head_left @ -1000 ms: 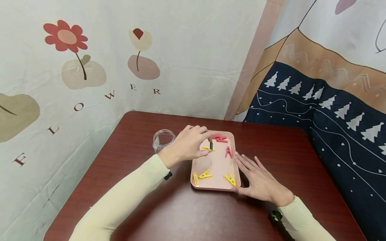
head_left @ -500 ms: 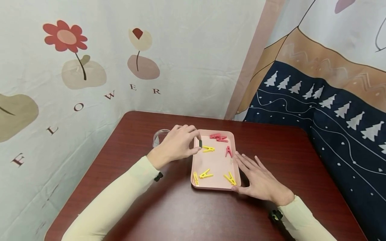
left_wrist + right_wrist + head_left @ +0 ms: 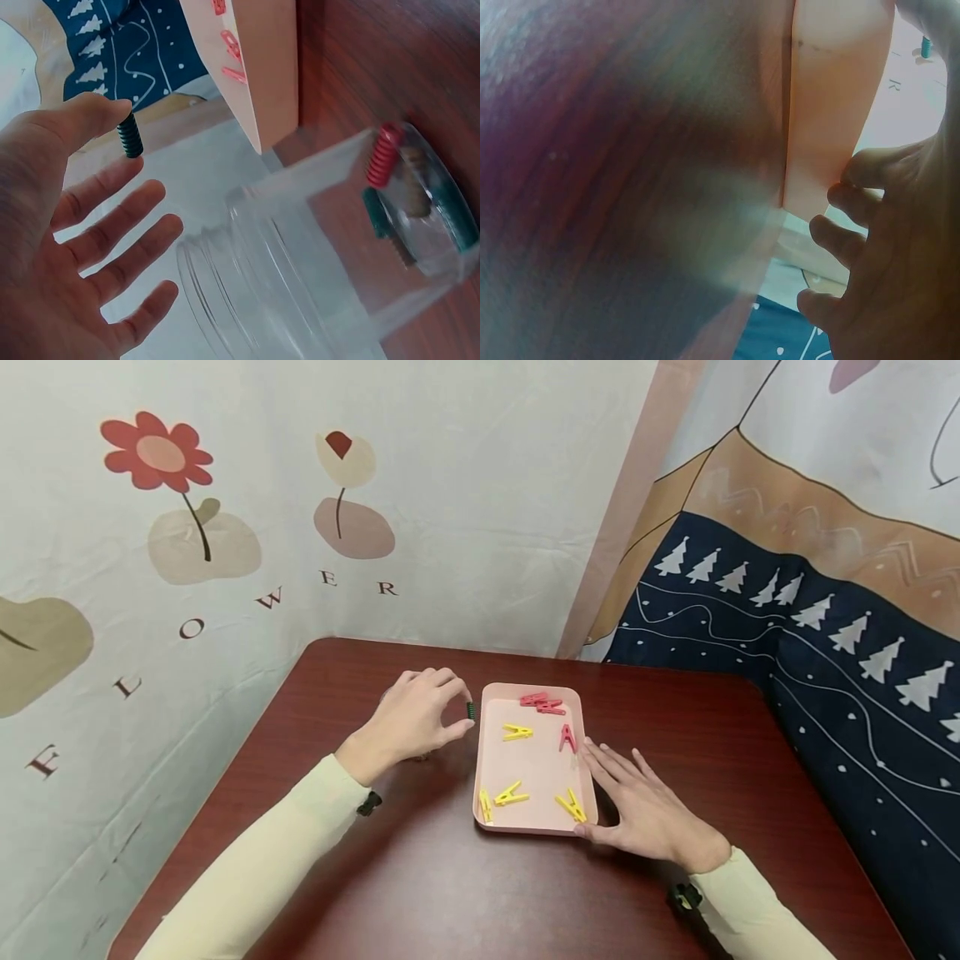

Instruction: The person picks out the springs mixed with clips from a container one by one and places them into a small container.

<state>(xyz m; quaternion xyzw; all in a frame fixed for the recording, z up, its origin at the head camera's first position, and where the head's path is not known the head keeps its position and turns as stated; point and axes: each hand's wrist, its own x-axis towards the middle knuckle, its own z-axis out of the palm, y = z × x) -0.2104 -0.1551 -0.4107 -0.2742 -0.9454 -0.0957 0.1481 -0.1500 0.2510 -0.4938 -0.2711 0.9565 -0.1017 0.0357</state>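
My left hand [image 3: 411, 717] pinches a small dark green spring [image 3: 130, 136] between thumb and index fingertip, the other fingers spread. It is held upright just left of the pink tray [image 3: 536, 768]. A clear jar [image 3: 300, 247] stands close by the hand, with several red, green and brown springs inside; in the head view the hand hides it. My right hand [image 3: 645, 806] lies along the tray's right side, fingers extended, fingertips at the rim and thumb at the near corner. In the tray are red clothespins [image 3: 567, 739] and yellow clothespins [image 3: 517, 732].
The tray and jar stand on a dark reddish-brown wooden table [image 3: 420, 893]. A printed white curtain [image 3: 480, 510] hangs behind the table's far edge, and a navy cloth with white trees [image 3: 750, 602] hangs at the right.
My left hand has carried the green spring left, from over the tray to beside it, and now covers the jar in the head view. The right hand has stayed at the tray.
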